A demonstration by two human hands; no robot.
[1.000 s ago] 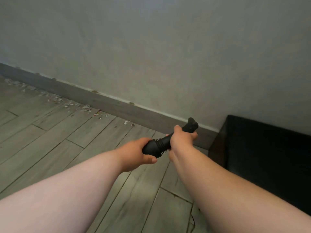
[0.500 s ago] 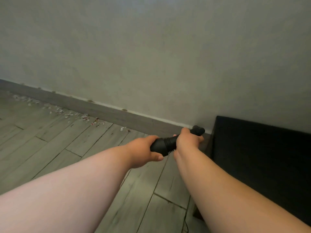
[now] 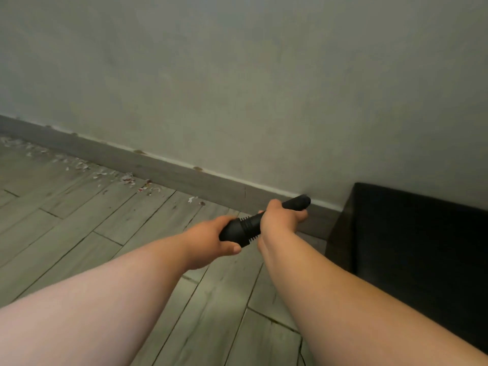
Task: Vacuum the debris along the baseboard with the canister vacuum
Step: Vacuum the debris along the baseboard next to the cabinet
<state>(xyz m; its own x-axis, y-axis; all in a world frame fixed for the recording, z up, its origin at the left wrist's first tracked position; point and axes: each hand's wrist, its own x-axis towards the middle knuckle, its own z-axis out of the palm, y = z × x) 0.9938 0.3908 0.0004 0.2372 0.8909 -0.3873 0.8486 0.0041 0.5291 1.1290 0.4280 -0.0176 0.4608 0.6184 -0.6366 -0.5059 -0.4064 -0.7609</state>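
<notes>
Well, paper scraps (image 3: 128, 178) lie along the baseboard (image 3: 169, 171), off to the left of both hands. The left hand (image 3: 208, 243) and right hand (image 3: 280, 224) sit close together, both gripping the black vacuum tube (image 3: 247, 228). A black box (image 3: 422, 233) stands just right of them.

The wall (image 3: 237, 75) is plain grey with a bit of green in it. The baseboard (image 3: 169, 171) is grey-brown, with a thin white line along its top and a few small brown spots (image 3: 197, 168) on that line. The floor (image 3: 66, 233) is grey wood boards with pale streaks, and thin dark lines run between the boards. At nine o'clock the debris (image 3: 128, 178) is little bits, mostly white, some red. In the middle, the vacuum tube (image 3: 244, 228) is all black with a band of ridges. At four o'clock is a plain black box (image 3: 422, 247).
</notes>
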